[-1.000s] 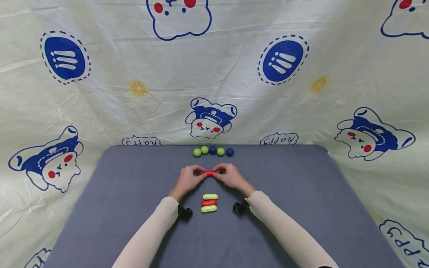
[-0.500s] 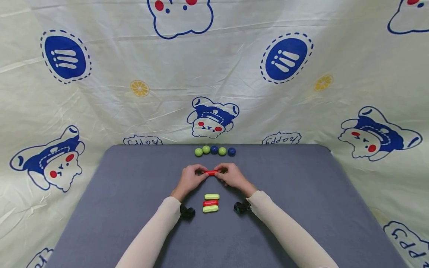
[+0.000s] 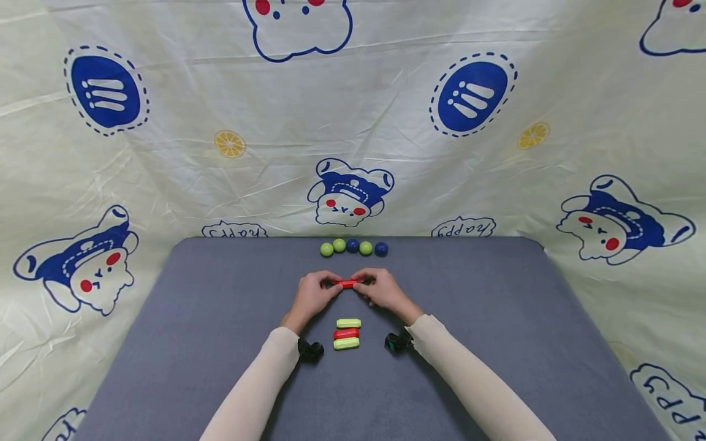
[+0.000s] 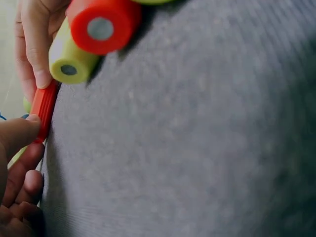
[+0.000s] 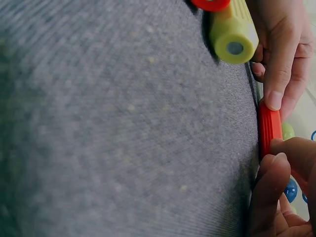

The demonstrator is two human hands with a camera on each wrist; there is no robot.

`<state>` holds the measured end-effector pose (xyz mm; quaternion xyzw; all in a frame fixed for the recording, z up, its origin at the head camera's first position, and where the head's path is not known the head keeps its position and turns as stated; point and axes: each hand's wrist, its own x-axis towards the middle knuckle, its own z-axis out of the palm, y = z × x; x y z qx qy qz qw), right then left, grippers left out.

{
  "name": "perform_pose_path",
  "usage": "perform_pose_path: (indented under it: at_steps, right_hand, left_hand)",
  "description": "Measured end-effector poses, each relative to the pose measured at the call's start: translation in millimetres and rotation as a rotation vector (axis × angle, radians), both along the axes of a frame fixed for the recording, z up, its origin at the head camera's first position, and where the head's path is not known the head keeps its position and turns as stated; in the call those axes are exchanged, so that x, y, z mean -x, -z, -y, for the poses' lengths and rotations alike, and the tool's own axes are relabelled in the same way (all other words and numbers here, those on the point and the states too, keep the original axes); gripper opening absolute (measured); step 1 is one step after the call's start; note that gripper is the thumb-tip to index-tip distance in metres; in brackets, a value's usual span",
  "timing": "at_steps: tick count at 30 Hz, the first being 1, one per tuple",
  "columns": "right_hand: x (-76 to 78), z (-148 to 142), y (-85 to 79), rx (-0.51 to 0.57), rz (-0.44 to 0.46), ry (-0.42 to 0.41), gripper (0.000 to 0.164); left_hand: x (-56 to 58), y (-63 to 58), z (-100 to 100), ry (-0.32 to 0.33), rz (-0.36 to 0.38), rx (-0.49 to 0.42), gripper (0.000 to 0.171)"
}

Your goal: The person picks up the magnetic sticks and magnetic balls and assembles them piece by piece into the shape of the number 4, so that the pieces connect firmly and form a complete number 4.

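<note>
Both hands pinch a red magnetic stick from its two ends, close over the grey table. My left hand has its thumb and fingers at the left end. At the right end are the thumb and fingers of my right hand. The stick's ribbed side shows in both wrist views, while its ends are covered by fingers. Nearer to me lie a yellow-green stick, a second red stick and another yellow-green stick, roughly parallel. Grey metal discs show in their end faces in the wrist views.
Along the table's far edge sits a row of green balls and blue balls. Behind the grey table hangs a pale curtain with cartoon prints. Black wrist cameras stick out from both wrists.
The hands keep their pinch on the red stick with almost no movement. The whole head view has shifted slightly, so everything appears a little further right than one second ago.
</note>
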<state>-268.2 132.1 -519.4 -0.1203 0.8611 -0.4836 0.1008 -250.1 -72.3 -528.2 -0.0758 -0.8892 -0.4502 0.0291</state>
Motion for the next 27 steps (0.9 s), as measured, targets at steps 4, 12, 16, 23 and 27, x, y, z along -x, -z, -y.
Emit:
perform_pose_path:
  at_steps: [4, 12, 16, 23, 27]
  right_hand:
    - [0.6, -0.6, 2.5, 0.001, -0.007, -0.001, 0.019]
    - [2.8, -2.2, 1.9, 0.039, 0.002, -0.009, 0.019]
    - [3.9, -2.7, 1.4, 0.055, 0.02, -0.012, 0.019]
    - [4.9, -4.0, 3.4, 0.067, 0.031, -0.008, 0.019]
    - [5.4, -4.7, 4.3, 0.06, 0.038, -0.002, 0.02]
  left_hand:
    - [-0.7, 0.0, -0.4, -0.002, 0.003, 0.004, 0.015]
    - [2.2, 2.4, 0.2, -0.003, 0.012, 0.001, 0.015]
    - [2.7, 3.1, 0.5, -0.003, 0.022, -0.006, 0.015]
    - [1.9, 2.9, 0.7, 0.001, 0.016, -0.004, 0.016]
    - [1.2, 2.1, 1.2, 0.003, 0.014, 0.0, 0.016]
